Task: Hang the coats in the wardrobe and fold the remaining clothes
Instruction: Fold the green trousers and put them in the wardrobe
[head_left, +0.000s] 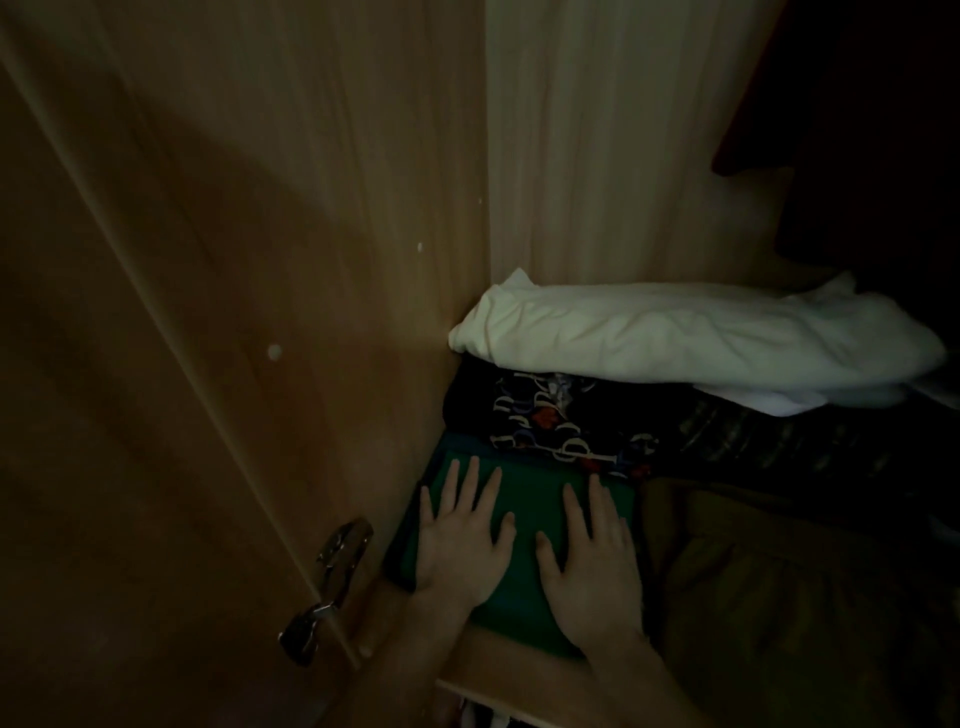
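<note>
Head view, dim wardrobe interior: folded green garment (524, 525) lying flat at the front left of a wooden shelf (498, 675), pressed down by both hands. Left hand (462, 540) spread palm-down on the garment's left half, fingers straight and fanned — gripping nothing. Right hand (592, 556) flat on the right half, fingers likewise straight, thumb angled toward the left hand, nothing pinched or curled around. Just behind the green piece, touching its far edge, a dark patterned garment (561, 421) with pale and red shapes. Stacked on top of that, a rumpled white garment (675, 338) reaching back to the rear panel. Right of the green piece, a brownish garment (769, 587) — folds hard to read in the low light. At left, the wardrobe side panel (291, 260) and open door (104, 415), joined by a metal hinge (332, 582).
</note>
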